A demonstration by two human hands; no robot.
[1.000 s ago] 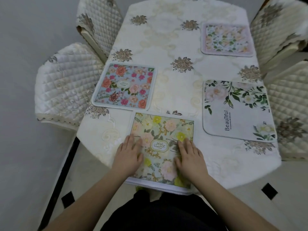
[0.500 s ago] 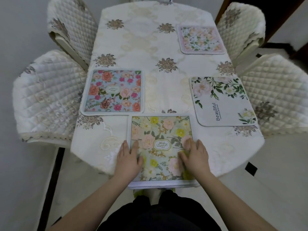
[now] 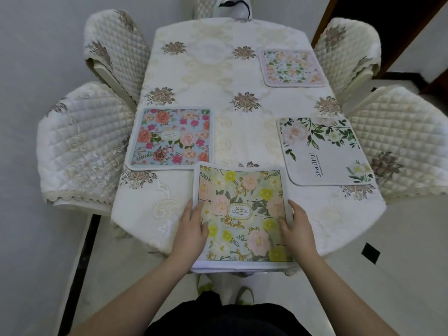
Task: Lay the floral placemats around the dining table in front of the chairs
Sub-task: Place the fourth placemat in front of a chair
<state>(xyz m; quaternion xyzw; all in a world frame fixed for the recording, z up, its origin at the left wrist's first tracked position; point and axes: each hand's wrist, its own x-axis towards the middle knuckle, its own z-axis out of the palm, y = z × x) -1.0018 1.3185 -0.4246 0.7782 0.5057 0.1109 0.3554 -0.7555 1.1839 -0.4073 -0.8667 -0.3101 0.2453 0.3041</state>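
Head view: your left hand and right hand sit on the side edges of the yellow placemat. The fingers lie fairly straight on top near each edge. I can't tell whether the thumbs are tucked under the edges, so call it pressing or steadying, not a confirmed pinch. The mat's near edge overhangs the table rim toward you, and its far edge, beyond your fingertips, looks slightly bowed, not fully flat.

Progress, judged from layout: four mats down.
- The blue placemat lies just beyond your left fingers, its near right corner touching or barely overlapped by the yellow one, in front of the near left chair.
- The white "Beautiful" placemat lies beyond your right fingers, in front of the near right chair.
- The pink placemat lies well beyond it, by the far right chair.

Left to do, I'd say: the far left chair has no mat in front of it. The head-end chair place is also bare. Yellow needs pushing away from you and flattening.
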